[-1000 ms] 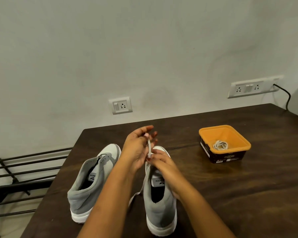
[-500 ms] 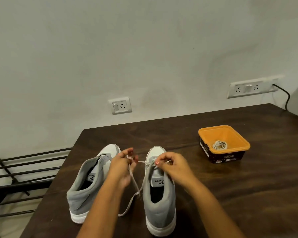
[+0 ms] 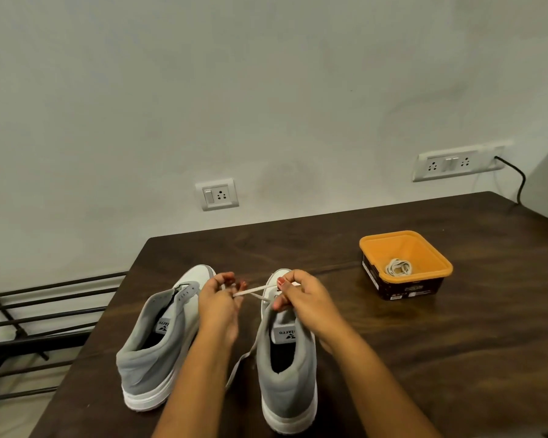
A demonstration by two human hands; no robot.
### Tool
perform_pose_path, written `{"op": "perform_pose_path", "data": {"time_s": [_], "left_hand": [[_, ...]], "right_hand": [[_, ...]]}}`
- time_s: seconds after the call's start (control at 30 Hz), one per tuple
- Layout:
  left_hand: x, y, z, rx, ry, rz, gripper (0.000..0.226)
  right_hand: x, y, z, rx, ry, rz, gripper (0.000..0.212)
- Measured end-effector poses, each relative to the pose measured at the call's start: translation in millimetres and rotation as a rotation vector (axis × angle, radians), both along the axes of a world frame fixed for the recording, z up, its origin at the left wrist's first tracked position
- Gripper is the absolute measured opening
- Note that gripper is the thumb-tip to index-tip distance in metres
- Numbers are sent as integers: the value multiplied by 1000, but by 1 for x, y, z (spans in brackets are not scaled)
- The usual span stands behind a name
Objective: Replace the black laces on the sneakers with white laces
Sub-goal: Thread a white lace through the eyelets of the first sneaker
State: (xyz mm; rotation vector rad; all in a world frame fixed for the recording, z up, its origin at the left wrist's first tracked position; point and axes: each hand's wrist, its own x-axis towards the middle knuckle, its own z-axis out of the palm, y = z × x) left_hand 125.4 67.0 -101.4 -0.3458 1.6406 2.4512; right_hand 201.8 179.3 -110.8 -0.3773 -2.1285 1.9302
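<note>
item: grey sneaker, heel toward the person, on a dark table.
white lace: stretched across its toe-end eyelets, one tail trailing down its left side.
left hand: just left of its toe, pinching the lace.
right hand: over its tongue, fingers curled, apparently pinching the lace too.
second sneaker: beside it, left.
orange tub: well to its right, holding a coiled lace.

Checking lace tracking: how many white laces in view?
2. One white lace threads the right sneaker, pinched by left hand and right hand; another coiled lace lies in the orange tub. Hands may hide more.
</note>
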Motion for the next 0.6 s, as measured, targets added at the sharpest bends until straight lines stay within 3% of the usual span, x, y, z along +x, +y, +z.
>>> {"op": "perform_pose_path", "data": {"time_s": [0.1, 0.17, 0.23, 0.27, 0.33, 0.43, 0.6], "left_hand": [[-14, -20, -19, -421, 54, -152, 31], [-17, -31, -19, -901, 165, -252, 17], [-13, -31, -12, -1290, 386, -254, 26], [-8, -27, -7, -1307, 548, -249, 30], [1, -13, 4, -1149, 778, -394, 27], [13, 7, 2, -1024, 834, -646, 25], [19, 14, -22, -1058, 807, -517, 22]], "right_hand": [[-2, 7, 2, 159, 14, 9, 14], [-6, 9, 0, 348, 18, -35, 15], [-9, 9, -2, 418, 21, -53, 17], [-10, 9, -3, 439, 27, -47, 20], [-12, 6, -5, 464, 53, -51, 24], [-8, 3, -6, 397, 105, -173, 23], [-1, 6, -23, 233, 71, -359, 19]]}}
